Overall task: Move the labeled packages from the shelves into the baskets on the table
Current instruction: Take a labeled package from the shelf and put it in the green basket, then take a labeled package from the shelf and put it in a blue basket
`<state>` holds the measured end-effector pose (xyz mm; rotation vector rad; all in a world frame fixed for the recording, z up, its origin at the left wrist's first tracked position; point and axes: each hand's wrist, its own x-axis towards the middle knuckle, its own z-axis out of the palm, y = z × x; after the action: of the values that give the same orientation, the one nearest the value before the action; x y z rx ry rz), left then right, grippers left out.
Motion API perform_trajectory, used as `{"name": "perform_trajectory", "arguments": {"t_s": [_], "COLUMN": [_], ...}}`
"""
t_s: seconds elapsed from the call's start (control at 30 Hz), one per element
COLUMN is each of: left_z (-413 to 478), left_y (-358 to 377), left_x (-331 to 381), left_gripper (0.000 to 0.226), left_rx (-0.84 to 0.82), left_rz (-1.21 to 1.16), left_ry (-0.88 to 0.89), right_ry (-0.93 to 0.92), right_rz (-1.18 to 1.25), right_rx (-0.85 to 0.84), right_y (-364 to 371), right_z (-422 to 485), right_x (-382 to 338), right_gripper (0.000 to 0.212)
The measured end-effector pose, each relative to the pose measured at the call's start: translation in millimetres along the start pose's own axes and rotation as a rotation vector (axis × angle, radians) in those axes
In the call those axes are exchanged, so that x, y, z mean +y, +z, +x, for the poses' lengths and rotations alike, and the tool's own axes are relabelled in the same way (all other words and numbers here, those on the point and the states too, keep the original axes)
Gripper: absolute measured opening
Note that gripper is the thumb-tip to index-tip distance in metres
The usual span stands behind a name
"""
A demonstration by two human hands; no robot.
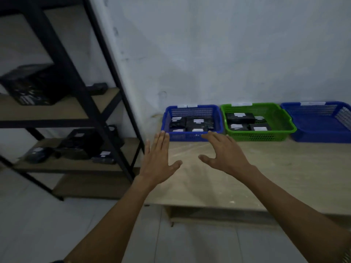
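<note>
Several black packages (197,123), white labels, in blue basket (191,137).

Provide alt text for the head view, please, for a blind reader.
Open, empty left hand and right hand hover above a wooden table; beyond, the left blue basket and green basket hold black labeled packages. More packages sit on a black shelf unit at left.

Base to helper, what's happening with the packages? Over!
Left hand and right hand open, holding nothing. Packages in left blue basket and green basket, more on shelves. Nothing between hands and baskets.
</note>
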<state>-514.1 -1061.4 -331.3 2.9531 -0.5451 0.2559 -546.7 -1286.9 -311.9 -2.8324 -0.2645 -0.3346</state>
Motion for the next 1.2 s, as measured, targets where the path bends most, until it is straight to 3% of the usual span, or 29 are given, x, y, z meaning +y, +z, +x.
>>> {"name": "perform_trajectory", "arguments": {"t_s": [0.33, 0.63, 1.2], "left_z": [-95, -135, -26], "left_y": [-64, -103, -82], "left_x": [-148, -316, -527], "left_gripper": [0.094, 0.096, 0.102], "left_rx": [0.060, 0.130, 0.068], "left_rz": [-0.021, 0.036, -0.012], "left_ry": [-0.034, -0.066, -0.165], "right_ry": [-0.132, -0.112, -0.181], "right_rz": [0.003, 0.077, 0.142], "right_rx": [0.057, 0.075, -0.025], "right_y": [17, 55, 150], "right_z": [28, 80, 297], "right_x": [-182, -343, -451], "right_gripper": [0.070, 0.073, 0.071]}}
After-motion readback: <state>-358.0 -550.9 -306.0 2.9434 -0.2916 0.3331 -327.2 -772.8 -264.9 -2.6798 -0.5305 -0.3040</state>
